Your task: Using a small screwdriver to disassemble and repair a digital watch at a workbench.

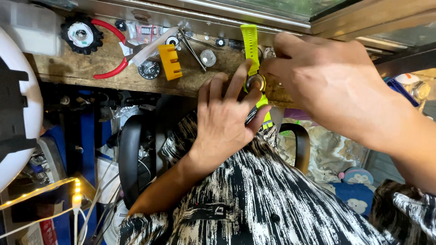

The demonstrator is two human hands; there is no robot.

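Observation:
A wristwatch with a bright yellow-green strap (249, 40) lies face down at the edge of a worn wooden bench (91, 68), its round metal case back (255, 82) showing. My left hand (225, 122) grips the watch from below, fingers spread beside the case and thumb against the lower strap. My right hand (327, 81) reaches in from the right, fingertips pinched at the top of the case. Whether a small tool sits in those fingertips is hidden.
On the bench lie red-handled pliers (111, 50), a yellow plastic case holder (170, 61), a black round gear-like tool (81, 35), a small watch face (149, 70), metal tweezers (193, 45) and a coin-like disc (208, 57). A white ring lamp (27, 113) stands left.

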